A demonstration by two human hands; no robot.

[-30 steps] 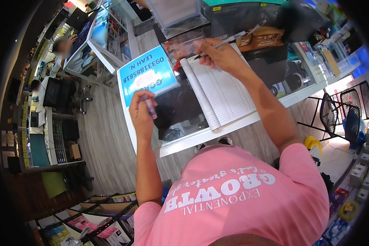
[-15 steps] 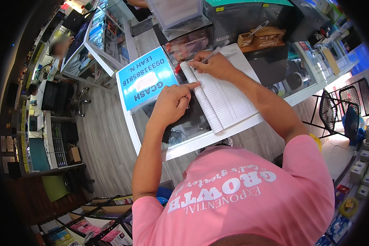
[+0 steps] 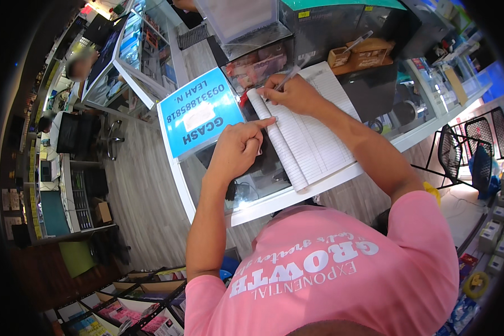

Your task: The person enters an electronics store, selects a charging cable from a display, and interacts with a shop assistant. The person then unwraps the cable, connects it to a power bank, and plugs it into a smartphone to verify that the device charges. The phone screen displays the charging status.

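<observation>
The ruled notebook (image 3: 325,140) lies open under my right fingers, its turned-back pages bunched in a roll along the side nearest my left fingertip. My right hand (image 3: 294,95) has its fingers clamped on a pen (image 3: 290,76), near the far left corner of the page; the writing end is hidden by those fingers. My left hand (image 3: 238,144) points its index finger onto the rolled pages, the other fingers curled together; I cannot tell whether anything sits inside them. Just left of my left fingers is a blue sign (image 3: 176,139), and beneath both hands runs a glass counter (image 3: 260,210) with a white edge. Beyond my right fingers stands a dark box (image 3: 319,36), with a wooden pen holder (image 3: 376,56) farther to their right
</observation>
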